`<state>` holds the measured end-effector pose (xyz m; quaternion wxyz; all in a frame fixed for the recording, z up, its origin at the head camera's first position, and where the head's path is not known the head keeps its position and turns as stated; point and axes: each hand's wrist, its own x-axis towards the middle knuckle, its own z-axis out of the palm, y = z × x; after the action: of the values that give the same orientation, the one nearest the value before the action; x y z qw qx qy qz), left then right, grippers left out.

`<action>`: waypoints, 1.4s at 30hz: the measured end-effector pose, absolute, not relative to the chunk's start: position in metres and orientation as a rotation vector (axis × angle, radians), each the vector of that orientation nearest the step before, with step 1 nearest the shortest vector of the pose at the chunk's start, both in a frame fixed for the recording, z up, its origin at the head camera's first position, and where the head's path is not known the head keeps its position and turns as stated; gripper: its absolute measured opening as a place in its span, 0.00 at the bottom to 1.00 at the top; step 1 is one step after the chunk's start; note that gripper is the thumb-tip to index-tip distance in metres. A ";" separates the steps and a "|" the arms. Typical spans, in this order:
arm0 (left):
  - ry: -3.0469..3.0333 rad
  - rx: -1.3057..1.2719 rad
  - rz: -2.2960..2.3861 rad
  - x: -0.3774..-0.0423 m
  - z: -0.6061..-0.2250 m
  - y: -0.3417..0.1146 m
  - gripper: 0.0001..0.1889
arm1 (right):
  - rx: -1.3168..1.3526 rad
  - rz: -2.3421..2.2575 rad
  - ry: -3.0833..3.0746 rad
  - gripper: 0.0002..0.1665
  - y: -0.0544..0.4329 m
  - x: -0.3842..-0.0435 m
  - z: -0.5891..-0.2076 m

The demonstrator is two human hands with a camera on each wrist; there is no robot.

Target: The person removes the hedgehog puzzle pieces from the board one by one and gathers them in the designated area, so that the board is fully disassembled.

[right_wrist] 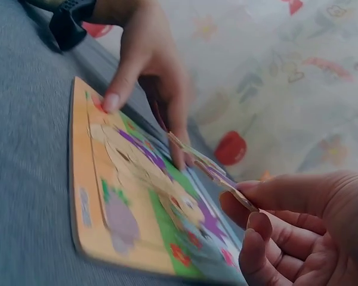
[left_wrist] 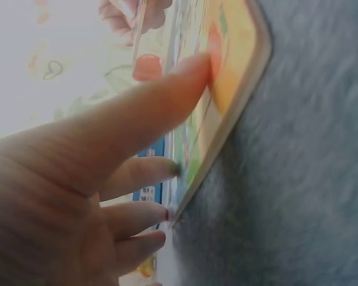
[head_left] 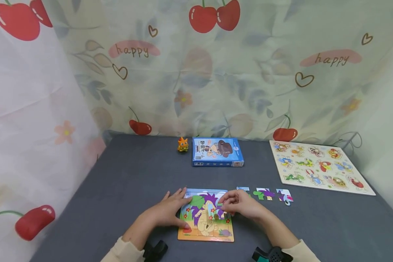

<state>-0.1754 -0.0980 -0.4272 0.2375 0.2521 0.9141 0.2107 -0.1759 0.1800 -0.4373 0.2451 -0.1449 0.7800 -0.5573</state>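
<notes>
A jigsaw puzzle board (head_left: 205,238) with a purple-haired cartoon animal lies flat on the dark table. My left hand (head_left: 166,210) rests on the board's left side, its thumb (left_wrist: 188,77) on the orange lower part and its other fingers at the upper left edge. Over the right half of the board, my right hand (head_left: 241,204) pinches a puzzle piece (right_wrist: 210,170) between thumb and fingers. In the right wrist view this piece is tilted and held above the board. Loose puzzle pieces (head_left: 265,194) lie right of the board, one partly hidden behind my right hand.
Behind the board stand a blue box (head_left: 217,152) and a small orange figurine (head_left: 182,145). A large white board with insect pictures (head_left: 321,168) lies at the right back. Patterned cloth (head_left: 199,83) hangs along the table's back and sides.
</notes>
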 end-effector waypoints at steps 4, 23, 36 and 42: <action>2.548 0.808 0.545 -0.167 -0.425 -0.096 0.36 | -0.361 -1.510 2.166 0.18 0.198 -0.174 -0.436; 2.538 1.017 0.486 -0.123 -0.426 -0.091 0.29 | -0.247 -1.501 2.255 0.23 0.259 -0.164 -0.431; 2.577 1.009 0.416 -0.115 -0.429 -0.089 0.25 | -0.287 -1.492 2.299 0.21 0.270 -0.159 -0.444; 2.608 1.052 0.400 -0.114 -0.430 -0.088 0.24 | -0.324 -1.471 2.303 0.20 0.271 -0.157 -0.447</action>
<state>-0.1140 -0.0883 -0.4303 0.1500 0.3662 0.9078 0.1391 -0.1572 0.2711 -0.4471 0.1936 -0.1156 0.8211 -0.5244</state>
